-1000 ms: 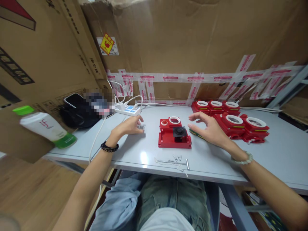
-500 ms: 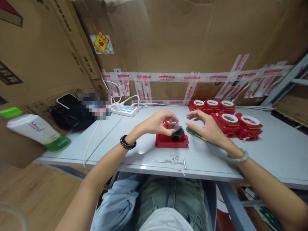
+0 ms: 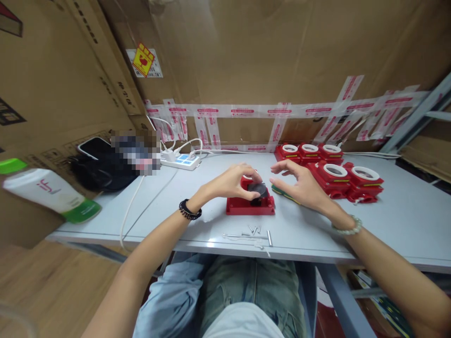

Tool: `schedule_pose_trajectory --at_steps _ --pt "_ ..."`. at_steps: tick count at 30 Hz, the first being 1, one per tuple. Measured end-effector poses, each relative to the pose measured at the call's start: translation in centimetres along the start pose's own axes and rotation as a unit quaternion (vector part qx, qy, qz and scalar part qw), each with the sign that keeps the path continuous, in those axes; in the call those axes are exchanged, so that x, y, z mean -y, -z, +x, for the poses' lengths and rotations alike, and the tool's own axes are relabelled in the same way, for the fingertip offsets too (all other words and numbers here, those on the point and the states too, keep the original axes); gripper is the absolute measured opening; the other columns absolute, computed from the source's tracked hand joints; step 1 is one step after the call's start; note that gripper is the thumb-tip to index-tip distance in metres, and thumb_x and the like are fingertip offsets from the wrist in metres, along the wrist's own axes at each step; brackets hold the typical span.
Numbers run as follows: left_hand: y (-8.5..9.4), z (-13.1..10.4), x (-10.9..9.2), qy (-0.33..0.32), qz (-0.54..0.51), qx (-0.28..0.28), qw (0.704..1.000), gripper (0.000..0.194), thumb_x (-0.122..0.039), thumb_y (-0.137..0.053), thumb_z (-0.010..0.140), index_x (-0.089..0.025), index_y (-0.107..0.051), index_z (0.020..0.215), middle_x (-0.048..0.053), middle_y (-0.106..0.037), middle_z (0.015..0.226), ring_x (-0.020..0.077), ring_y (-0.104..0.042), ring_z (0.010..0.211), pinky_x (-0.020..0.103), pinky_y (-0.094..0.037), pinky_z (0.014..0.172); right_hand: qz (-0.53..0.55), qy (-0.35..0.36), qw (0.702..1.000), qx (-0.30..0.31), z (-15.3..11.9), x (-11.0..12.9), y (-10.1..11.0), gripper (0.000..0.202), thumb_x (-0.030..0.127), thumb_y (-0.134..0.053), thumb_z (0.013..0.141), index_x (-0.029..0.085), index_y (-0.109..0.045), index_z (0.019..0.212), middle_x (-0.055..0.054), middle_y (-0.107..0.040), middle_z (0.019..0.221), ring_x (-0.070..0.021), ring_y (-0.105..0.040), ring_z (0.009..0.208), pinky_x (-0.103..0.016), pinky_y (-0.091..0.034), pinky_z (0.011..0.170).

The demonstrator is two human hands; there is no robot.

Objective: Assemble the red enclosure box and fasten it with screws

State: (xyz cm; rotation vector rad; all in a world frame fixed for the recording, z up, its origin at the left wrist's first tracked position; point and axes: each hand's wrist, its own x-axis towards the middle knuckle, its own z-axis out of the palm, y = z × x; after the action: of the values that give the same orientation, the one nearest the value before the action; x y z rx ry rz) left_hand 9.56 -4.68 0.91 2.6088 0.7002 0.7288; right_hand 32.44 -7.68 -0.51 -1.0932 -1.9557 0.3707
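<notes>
My left hand (image 3: 239,182) is closed on a round black knob-like part (image 3: 259,190), thumb in front and fingers behind. That part sits over a red plastic housing (image 3: 239,208) lying on the table. A white ring shows partly behind my left fingers. To the right, my right hand (image 3: 299,185) hovers with thumb and fingers apart and nothing between them. Below it lies a green and yellow tool handle (image 3: 283,193), partly hidden by that hand. Several small screws (image 3: 254,230) and a thin metal T-shaped rod (image 3: 269,238) lie near the front edge.
Several red housings with white rings (image 3: 334,171) stand at the back right. A white power strip (image 3: 183,160) with plugs and cables is at the back left. A white and green bottle (image 3: 52,192) and a black bag (image 3: 95,169) with a phone are farther left. Cardboard (image 3: 239,56) walls the back.
The black part in my left hand has turned, now showing its flat round face, and the left fingers have shifted slightly on it. My right hand stays nearly still.
</notes>
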Motion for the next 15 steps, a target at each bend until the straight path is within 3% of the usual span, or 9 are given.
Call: schedule_pose_trajectory --at_steps 15 --pt "-0.06 -0.07 0.2 0.001 0.017 0.016 1.0 0.026 -0.036 -0.073 0.075 -0.021 -0.069 0.095 0.004 -0.067 0.093 0.0205 -0.057 0.091 0.035 -0.045 0.084 -0.016 -0.002 1.0 0.012 -0.05 0.33 0.02 0.025 0.038 -0.065 0.081 0.021 -0.061 0.099 -0.007 -0.069 0.103 -0.0232 -0.064 0.098 -0.042 -0.051 0.088"
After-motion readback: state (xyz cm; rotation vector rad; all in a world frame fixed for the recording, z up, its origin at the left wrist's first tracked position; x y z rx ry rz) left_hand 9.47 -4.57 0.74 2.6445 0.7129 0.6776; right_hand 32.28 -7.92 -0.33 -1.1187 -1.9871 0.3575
